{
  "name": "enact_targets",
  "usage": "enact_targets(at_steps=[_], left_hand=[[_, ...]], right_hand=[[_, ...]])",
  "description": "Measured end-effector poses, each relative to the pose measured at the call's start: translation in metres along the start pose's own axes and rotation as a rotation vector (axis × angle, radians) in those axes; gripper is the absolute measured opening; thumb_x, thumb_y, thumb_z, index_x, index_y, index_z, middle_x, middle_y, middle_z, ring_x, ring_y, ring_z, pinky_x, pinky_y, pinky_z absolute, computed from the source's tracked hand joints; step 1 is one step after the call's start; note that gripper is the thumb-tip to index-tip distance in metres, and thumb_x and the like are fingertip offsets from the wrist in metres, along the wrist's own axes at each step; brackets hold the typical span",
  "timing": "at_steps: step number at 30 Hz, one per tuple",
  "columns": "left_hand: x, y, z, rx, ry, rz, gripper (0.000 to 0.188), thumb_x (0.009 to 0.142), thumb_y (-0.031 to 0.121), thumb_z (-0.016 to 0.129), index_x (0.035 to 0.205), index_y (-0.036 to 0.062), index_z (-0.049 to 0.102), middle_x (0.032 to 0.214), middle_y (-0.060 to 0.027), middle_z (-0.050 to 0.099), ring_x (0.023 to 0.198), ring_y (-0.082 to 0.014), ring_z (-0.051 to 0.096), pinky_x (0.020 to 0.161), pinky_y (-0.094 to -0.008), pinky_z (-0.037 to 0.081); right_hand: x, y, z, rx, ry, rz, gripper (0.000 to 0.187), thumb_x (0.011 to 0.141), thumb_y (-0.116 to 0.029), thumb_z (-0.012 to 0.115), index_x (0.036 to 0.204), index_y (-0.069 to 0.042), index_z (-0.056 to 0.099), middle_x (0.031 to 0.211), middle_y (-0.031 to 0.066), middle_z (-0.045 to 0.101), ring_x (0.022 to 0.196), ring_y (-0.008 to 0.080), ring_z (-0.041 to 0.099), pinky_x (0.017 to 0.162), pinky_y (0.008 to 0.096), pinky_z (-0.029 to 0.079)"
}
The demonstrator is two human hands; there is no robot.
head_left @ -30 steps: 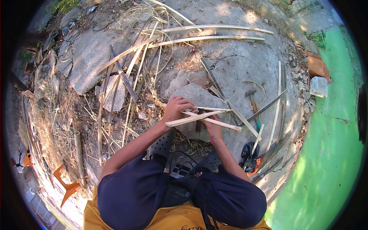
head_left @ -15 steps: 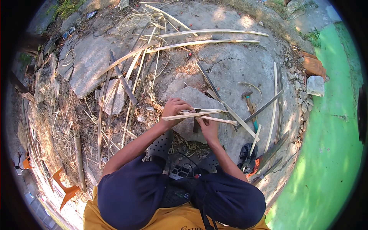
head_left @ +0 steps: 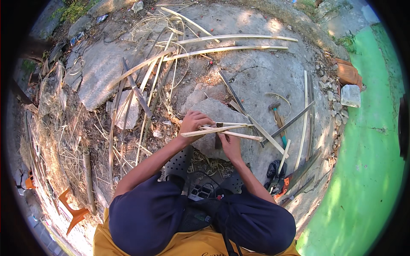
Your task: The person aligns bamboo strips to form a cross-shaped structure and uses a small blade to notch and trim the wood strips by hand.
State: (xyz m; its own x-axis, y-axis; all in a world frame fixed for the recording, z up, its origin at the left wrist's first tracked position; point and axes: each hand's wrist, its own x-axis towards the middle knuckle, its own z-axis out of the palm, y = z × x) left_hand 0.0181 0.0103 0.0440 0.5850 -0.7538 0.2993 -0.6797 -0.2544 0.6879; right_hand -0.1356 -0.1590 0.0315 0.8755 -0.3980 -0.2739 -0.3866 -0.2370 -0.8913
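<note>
Left hand (head_left: 194,122) gripping pale split strips (head_left: 199,132), crossed above near half of flat stone (head_left: 213,108). Right hand (head_left: 231,147) just below same strips, fingertips by dark strip (head_left: 218,142) that runs between hands; cannot tell whether right hand grips it. Hammer (head_left: 279,121) on ground (head_left: 265,87), beyond stone's right edge. Saw (head_left: 304,169) and black bag (head_left: 273,170) nearer. White block (head_left: 350,95) at ground's right edge, beside green surface (head_left: 363,170).
</note>
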Motion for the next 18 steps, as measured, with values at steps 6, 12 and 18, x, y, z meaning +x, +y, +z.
enact_targets(at_steps=[6, 12, 18], left_hand=[[-0.002, -0.006, 0.003, -0.012, -0.003, -0.013, 0.024, 0.077, 0.028, 0.081, 0.100, 0.0200, 0.078, 0.100, 0.0037, 0.075, 0.099, -0.0198, 0.066, 0.089, -0.0377, 0.043], [0.000, -0.003, 0.000, 0.044, 0.014, 0.000, 0.015, 0.084, 0.029, 0.082, 0.095, 0.0191, 0.081, 0.096, 0.0040, 0.078, 0.093, -0.0165, 0.070, 0.084, -0.0356, 0.045], [0.002, 0.002, -0.005, 0.017, 0.000, -0.006, 0.016, 0.085, 0.031, 0.080, 0.096, 0.0191, 0.081, 0.098, 0.0034, 0.078, 0.095, -0.0175, 0.069, 0.086, -0.0365, 0.045]], right_hand=[[0.001, -0.001, 0.002, 0.043, -0.011, -0.015, 0.030, 0.105, -0.023, 0.064, 0.126, -0.004, 0.073, 0.097, 0.0096, 0.077, 0.083, 0.0138, 0.067, 0.077, 0.0327, 0.053], [0.001, 0.001, 0.001, 0.025, -0.034, 0.002, 0.031, 0.106, -0.023, 0.062, 0.129, -0.004, 0.072, 0.108, 0.0127, 0.077, 0.095, 0.0196, 0.071, 0.087, 0.0354, 0.054], [0.003, 0.011, 0.001, 0.040, -0.063, 0.011, 0.035, 0.107, -0.029, 0.062, 0.130, -0.005, 0.072, 0.115, 0.0137, 0.078, 0.104, 0.0229, 0.072, 0.092, 0.0368, 0.053]])
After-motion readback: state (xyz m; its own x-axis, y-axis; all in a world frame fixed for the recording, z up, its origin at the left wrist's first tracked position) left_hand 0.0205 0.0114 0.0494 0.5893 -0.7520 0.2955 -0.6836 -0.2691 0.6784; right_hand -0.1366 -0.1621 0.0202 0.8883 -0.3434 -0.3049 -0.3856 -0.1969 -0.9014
